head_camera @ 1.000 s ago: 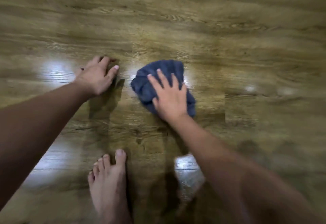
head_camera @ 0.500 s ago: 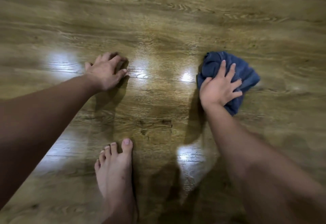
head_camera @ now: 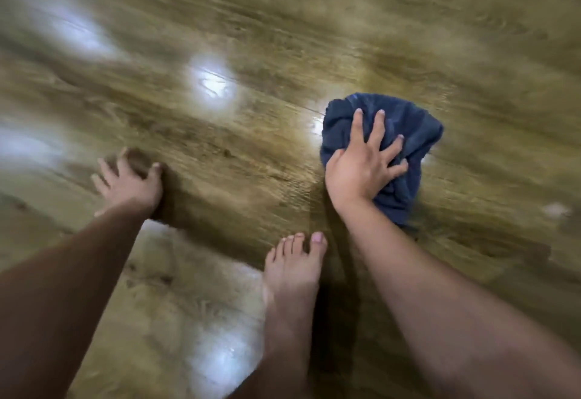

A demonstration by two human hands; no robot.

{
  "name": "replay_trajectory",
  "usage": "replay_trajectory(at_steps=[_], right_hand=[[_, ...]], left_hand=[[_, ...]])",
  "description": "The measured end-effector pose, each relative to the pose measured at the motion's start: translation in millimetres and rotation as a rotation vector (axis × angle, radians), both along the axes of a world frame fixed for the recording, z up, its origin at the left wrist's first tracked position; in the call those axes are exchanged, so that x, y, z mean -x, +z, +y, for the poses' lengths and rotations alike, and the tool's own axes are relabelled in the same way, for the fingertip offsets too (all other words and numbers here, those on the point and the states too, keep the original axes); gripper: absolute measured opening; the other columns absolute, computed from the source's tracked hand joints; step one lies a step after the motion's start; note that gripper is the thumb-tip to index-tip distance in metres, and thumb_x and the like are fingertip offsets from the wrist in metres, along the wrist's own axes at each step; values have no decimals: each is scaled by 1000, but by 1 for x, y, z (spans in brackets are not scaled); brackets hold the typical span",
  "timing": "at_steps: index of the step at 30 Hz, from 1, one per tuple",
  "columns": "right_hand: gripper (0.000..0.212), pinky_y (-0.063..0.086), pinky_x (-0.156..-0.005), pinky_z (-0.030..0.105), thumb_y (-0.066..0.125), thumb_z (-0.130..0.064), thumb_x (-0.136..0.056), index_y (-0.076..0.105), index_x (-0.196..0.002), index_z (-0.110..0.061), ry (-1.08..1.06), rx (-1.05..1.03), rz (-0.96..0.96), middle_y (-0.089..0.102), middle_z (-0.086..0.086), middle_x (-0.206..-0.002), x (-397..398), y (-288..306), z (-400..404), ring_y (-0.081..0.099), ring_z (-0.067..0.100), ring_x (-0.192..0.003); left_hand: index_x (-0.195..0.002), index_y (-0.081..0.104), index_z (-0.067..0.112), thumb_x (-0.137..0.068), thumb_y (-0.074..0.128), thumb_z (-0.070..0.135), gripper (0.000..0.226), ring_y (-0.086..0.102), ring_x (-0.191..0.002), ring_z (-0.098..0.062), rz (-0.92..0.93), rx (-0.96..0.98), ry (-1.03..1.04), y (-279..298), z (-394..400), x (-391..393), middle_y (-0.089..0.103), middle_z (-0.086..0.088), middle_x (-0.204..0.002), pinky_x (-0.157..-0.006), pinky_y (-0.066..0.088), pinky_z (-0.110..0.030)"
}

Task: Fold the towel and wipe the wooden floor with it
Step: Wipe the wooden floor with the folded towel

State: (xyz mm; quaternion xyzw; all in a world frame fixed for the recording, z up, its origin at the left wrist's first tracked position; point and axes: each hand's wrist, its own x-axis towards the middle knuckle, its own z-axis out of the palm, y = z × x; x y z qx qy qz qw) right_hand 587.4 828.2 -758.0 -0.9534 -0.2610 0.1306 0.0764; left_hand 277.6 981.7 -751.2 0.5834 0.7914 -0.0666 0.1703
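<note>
The right hand [head_camera: 361, 166] presses spread fingers on the soft, bunched towel [head_camera: 405, 134]; the left hand [head_camera: 132, 185] rests spread on the floor [head_camera: 314, 21]. Likely best pressed flat from above.

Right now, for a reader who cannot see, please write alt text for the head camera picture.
A person's right hand presses a bunched dark blue towel onto a glossy wooden floor, fingers spread. The left hand rests on the floor apart from it, and a bare foot stands between the arms; the picture is motion-blurred.

Heavy motion blur, seemingly overhead glare
</note>
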Motion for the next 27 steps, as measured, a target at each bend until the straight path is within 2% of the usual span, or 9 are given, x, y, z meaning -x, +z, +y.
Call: replay_trajectory(at_steps=[3, 5, 9, 12, 15, 17, 20, 23, 27], right_hand=[[78, 16, -107, 66, 63, -27, -86, 25, -154, -39, 52, -7, 25, 13, -4, -166, 24, 2, 23, 14, 45, -147], [81, 13, -107, 67, 63, -27, -86, 23, -155, -39, 191, -2, 53, 10, -3, -167, 56, 4, 40, 12, 46, -147], [70, 7, -109, 69, 53, -32, -96, 18, -156, -39, 699, 14, 112, 2, -2, -168, 160, 9, 63, 6, 46, -148], [52, 3, -112, 69, 33, -32, -104, 25, -155, -37, 1154, 20, 220, 5, -3, -167, 229, 12, 47, 6, 43, -149], [46, 8, -115, 65, 36, -35, -103, 39, -149, -38, 1549, 14, 174, 15, -5, -166, 242, 8, 21, 13, 39, -150], [48, 14, -115, 61, 38, -37, -102, 36, -150, -38, 1685, -9, 104, 15, -6, -166, 214, 1, 25, 17, 36, -149], [60, 22, -112, 57, 48, -45, -95, 30, -152, -40, 1677, -43, -48, 15, -6, -166, 160, -4, 52, 23, 35, -147], [65, 24, -109, 56, 54, -46, -91, 29, -151, -43, 1433, -60, -118, 17, -8, -165, 100, -4, 86, 26, 35, -145], [66, 28, -105, 58, 56, -41, -87, 32, -148, -46, 1020, -5, -168, 22, -10, -163, -1, 0, 119, 29, 35, -141]], left_hand=[[-159, 21, 20, -97, 51, 55, 77, -3, -153, -37, -13, -20, 216, -7, -42, 52, 3, -18, -167, -123, -4, -47], [-159, 22, 22, -97, 50, 57, 77, -4, -153, -37, -53, -2, 288, -12, -60, 61, 2, -18, -167, -123, -5, -45], [-158, 22, 30, -104, 37, 49, 59, -10, -153, -35, -96, 44, 283, -20, -58, 68, 0, -8, -168, -120, -11, -42], [-156, 28, 20, -109, 27, 28, 48, 2, -153, -33, -23, 20, 198, -23, -51, 78, 16, -7, -167, -121, -3, -45], [-155, 30, 12, -110, 26, 27, 48, 11, -151, -34, -21, -68, 218, -28, -51, 81, 25, -16, -162, -121, 3, -46], [-154, 34, 12, -109, 27, 38, 52, 11, -151, -36, -56, -98, 321, -28, -52, 73, 22, -17, -163, -120, 3, -49], [-149, 40, 18, -104, 33, 51, 56, 16, -150, -33, -81, -227, 406, -15, -50, 47, 24, -11, -163, -115, 6, -62], [-147, 39, 31, -101, 39, 50, 51, 18, -150, -24, -101, -261, 73, -6, -49, 15, 21, -3, -163, -112, 12, -64], [-150, 35, 33, -98, 49, 48, 56, 13, -151, -24, -209, -197, -260, -5, -43, -40, 15, -2, -165, -114, 16, -66]])
